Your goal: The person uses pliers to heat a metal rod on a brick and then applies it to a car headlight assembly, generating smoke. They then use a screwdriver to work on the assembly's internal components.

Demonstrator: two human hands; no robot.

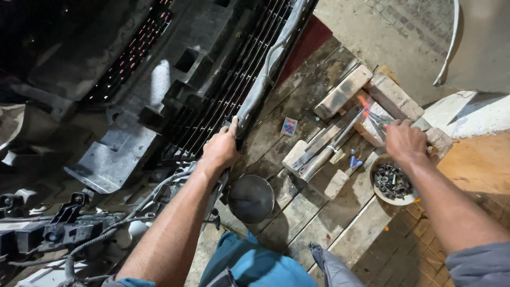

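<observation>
Fingers of the left hand (219,149) are curled shut round the edge of a black car grille (223,90), by a grey corrugated hose (265,69), seemingly steadying the panel where it rests on the plank floor (297,212). The right hand (405,141) reaches toward the bricks (372,90) near the floor's far edge, fingers closed on a thin tool (378,119) whose tip sits by a small flame (363,101); the bricks appear to shelter and prop it. A metal rod (334,144) lies across wooden blocks (313,159), its end toward that flame. Just below the right wrist sits a bowl of dark small parts (392,183). A dark round pan (251,197) stands near the left forearm.
</observation>
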